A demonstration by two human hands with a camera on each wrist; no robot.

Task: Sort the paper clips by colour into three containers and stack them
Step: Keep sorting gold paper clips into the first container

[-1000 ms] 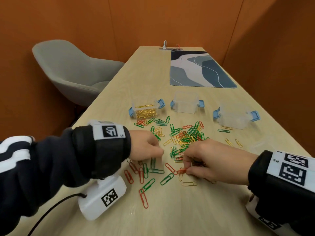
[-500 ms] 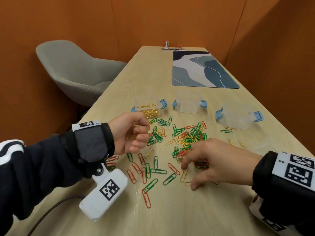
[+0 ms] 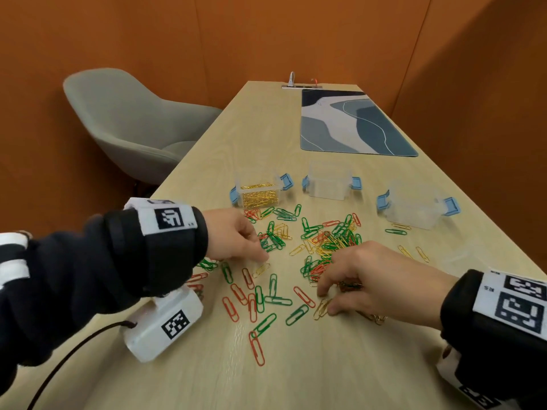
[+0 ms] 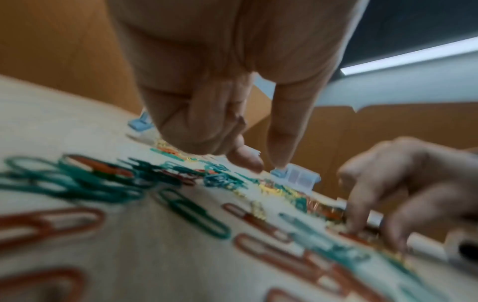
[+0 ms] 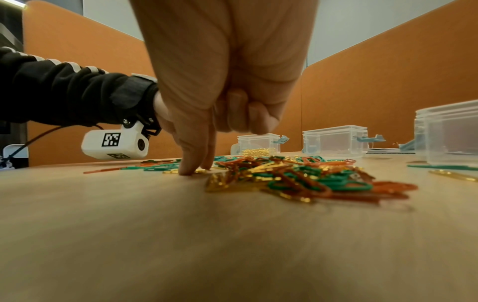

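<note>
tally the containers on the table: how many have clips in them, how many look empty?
Container with gold clips: 1
Containers that look empty: 2
Total: 3

Glossy coated paper clips point(image 3: 331, 241), clear plastic containers point(image 3: 328, 184), on a smooth pale wood-grain table point(image 3: 325, 365).

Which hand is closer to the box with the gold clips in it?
Left. The left hand is just in front of the gold-clip box; the right hand is farther off, nearer the person and to the right.
</note>
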